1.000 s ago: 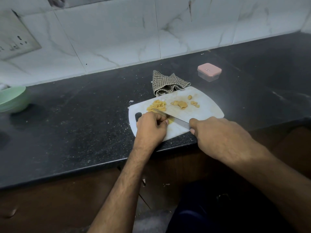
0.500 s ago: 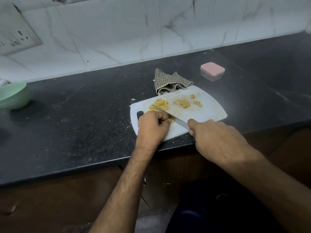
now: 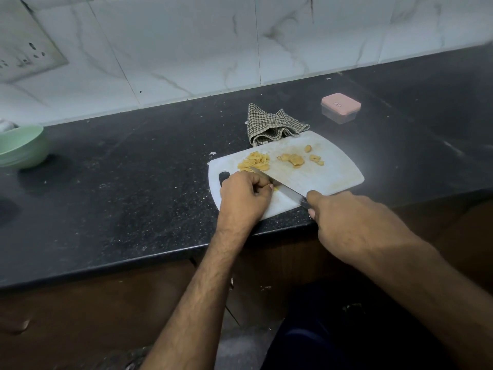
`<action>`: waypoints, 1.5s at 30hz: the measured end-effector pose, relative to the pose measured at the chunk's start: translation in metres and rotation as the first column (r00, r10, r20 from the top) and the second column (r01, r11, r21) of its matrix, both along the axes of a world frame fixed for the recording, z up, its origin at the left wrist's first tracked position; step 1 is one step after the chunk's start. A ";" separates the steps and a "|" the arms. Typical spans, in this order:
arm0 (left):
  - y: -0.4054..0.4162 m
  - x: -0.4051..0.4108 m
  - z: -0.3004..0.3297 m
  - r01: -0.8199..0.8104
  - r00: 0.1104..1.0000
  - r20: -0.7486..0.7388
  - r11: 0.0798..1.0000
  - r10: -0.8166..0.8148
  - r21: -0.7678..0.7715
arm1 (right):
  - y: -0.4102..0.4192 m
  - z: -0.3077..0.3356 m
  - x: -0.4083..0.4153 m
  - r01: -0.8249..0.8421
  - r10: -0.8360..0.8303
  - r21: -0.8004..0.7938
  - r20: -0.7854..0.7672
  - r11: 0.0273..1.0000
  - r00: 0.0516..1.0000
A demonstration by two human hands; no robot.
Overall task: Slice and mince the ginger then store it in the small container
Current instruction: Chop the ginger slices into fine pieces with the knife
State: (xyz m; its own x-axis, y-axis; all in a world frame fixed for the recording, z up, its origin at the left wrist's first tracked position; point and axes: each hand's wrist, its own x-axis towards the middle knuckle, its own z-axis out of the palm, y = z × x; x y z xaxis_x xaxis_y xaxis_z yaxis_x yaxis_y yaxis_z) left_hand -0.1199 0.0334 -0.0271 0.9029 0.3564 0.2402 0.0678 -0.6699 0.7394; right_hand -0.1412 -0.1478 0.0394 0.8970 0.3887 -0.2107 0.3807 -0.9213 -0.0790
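A white cutting board (image 3: 333,172) lies at the front edge of the black counter. On it sit a pile of thin ginger slices (image 3: 254,162) and a few whole ginger pieces (image 3: 294,159). My left hand (image 3: 244,197) is curled over a small ginger piece (image 3: 276,188), mostly hidden under the fingers. My right hand (image 3: 354,222) grips the handle of a knife (image 3: 280,184); the blade runs diagonally against my left fingertips. The small container (image 3: 340,108), clear with a pink lid on, stands behind the board to the right.
A checked cloth (image 3: 272,125) lies bunched at the board's far edge. A green bowl (image 3: 20,145) sits at the far left of the counter (image 3: 120,196). Tiled wall with a socket plate (image 3: 26,46) runs behind.
The knife blade has shifted slightly along the board beside my left fingers. Both hands stay in the same places.
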 end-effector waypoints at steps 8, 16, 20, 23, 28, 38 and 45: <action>-0.003 -0.001 0.000 -0.008 1.000 -0.014 1.000 0.007 -0.011 | 0.006 -0.009 0.007 -0.035 0.031 0.054 0.065 0.998 0.997; 0.001 -0.001 0.000 -0.030 1.000 -0.008 1.000 0.030 0.001 | -0.008 0.004 0.000 -0.023 0.019 0.058 0.065 0.998 0.998; -0.002 -0.001 0.001 -0.017 1.000 -0.006 1.000 0.018 0.005 | -0.013 0.009 -0.005 -0.015 0.014 0.027 0.012 1.000 1.000; -0.003 -0.001 0.002 -0.009 1.000 0.000 1.000 0.009 0.019 | -0.011 0.012 -0.006 -0.004 0.005 0.029 -0.030 1.000 1.000; -0.001 -0.001 0.001 -0.004 1.000 0.010 0.999 0.004 0.045 | -0.005 0.010 -0.004 0.002 -0.001 0.027 -0.066 1.000 0.998; -0.002 0.001 -0.002 -0.006 1.000 0.006 1.000 0.006 0.014 | -0.006 0.001 0.001 -0.033 0.032 0.076 0.015 0.997 0.999; -0.001 0.002 -0.003 -0.016 1.000 0.005 1.000 0.016 0.019 | -0.011 0.011 -0.006 0.000 0.002 0.041 -0.060 0.999 0.998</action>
